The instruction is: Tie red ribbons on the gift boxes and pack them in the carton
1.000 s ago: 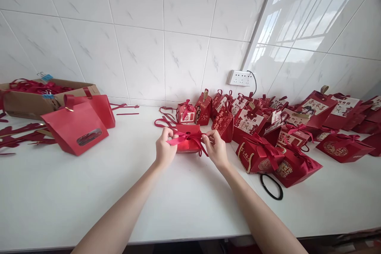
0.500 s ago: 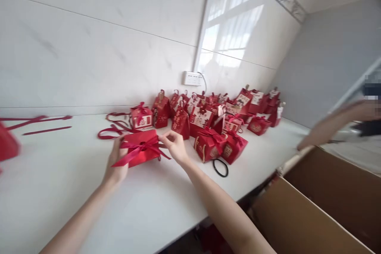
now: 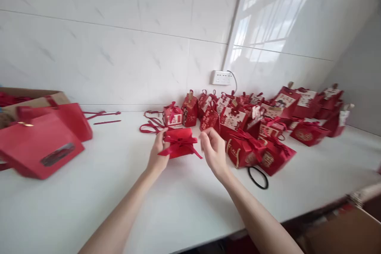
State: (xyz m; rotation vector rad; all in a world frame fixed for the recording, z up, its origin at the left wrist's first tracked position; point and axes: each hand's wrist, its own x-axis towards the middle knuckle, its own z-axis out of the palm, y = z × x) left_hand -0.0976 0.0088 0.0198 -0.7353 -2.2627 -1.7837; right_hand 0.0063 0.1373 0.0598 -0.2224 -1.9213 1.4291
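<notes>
A small red gift box with a crimson ribbon bow tied on its top is held above the white table. My left hand grips this box by its left side, fingers partly hidden behind it. To the right of the box, my right hand is apart from it, fingers curled in with nothing visible in them. One ribbon tail hangs between the box and that hand. Loose crimson ribbon lies on the table just behind, beside a small box with a bow.
Several red gift boxes crowd the table toward the wall and right. A black hair tie lies in front of them. Red bags and a cardboard box stand at left; another carton is below the table edge. A power strip is on the wall.
The view has swung left, bringing the red bags into sight. My right hand has come away from the gift box's right corner; my left hand still holds the box.
</notes>
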